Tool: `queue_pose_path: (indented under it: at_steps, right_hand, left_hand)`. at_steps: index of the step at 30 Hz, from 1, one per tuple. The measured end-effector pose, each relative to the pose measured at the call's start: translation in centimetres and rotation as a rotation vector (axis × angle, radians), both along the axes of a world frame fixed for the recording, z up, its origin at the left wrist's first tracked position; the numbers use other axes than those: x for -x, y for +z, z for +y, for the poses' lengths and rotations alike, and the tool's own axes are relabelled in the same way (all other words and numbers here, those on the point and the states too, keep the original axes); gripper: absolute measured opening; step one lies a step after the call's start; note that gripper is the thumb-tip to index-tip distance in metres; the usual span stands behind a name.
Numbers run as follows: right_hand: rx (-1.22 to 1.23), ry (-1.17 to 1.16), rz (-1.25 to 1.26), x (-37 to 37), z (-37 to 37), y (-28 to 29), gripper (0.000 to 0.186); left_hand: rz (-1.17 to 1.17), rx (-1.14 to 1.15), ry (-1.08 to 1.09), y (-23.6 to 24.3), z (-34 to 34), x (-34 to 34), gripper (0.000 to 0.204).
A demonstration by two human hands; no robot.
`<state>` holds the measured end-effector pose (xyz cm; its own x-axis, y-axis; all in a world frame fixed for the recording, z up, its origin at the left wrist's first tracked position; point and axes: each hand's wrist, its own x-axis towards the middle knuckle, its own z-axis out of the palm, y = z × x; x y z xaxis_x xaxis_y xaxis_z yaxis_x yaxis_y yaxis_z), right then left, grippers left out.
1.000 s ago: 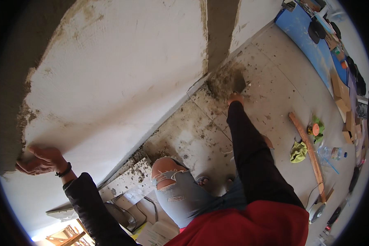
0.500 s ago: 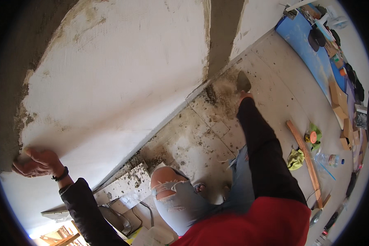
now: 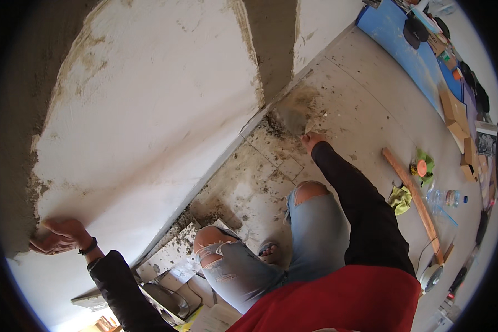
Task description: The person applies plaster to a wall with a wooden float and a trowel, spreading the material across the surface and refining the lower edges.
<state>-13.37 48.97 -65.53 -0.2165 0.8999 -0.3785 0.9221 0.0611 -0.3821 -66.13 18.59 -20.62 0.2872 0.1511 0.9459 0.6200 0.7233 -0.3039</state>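
My right hand [image 3: 314,140] is closed round the handle of a trowel [image 3: 295,121], whose grey blade is low over the stained floor near the foot of the wall. The blade is a little blurred. On the left, my left hand [image 3: 62,235] is raised beside the white wall [image 3: 149,105] with nothing in it. Its fingers are apart and slightly bent, at the lower end of a rough grey mortar band [image 3: 16,138]. Another grey mortar strip [image 3: 272,50] runs down the wall to the floor, near the trowel.
Dark crumbs of mortar [image 3: 218,209] lie along the wall's foot. To the right are a wooden stick [image 3: 409,191], a yellow-green cloth [image 3: 400,200], a plastic bottle [image 3: 444,198] and a tape roll [image 3: 432,277]. Farther off, a blue mat [image 3: 398,47] borders cardboard boxes [image 3: 455,113].
My right hand has moved the trowel leftward over the floor, closer to the wall. My right knee has come into fuller view. The left hand stays by the wall.
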Motion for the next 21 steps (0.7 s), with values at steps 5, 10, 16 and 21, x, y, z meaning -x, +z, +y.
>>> queue_pose_path:
  at_steps: [5,10,16,21]
  right_hand:
    - [0.170,-0.294,0.309,1.5,-0.8,2.4,0.040]
    - [0.257,-0.439,0.519,2.0,-2.0,4.8,0.042]
    - [0.404,-0.555,0.710,2.7,-1.0,5.8,0.034]
    - [0.159,-0.272,0.408,2.8,-2.0,3.8,0.040]
  left_hand:
    - [-0.085,-0.038,-0.024,-0.1,0.8,-1.4,0.073]
    - [-0.111,-0.049,-0.053,-0.4,0.4,-0.7,0.075]
    - [-0.073,0.002,-0.046,-0.4,0.7,-0.9,0.076]
    - [-0.056,0.014,-0.044,0.0,1.3,-2.4,0.071]
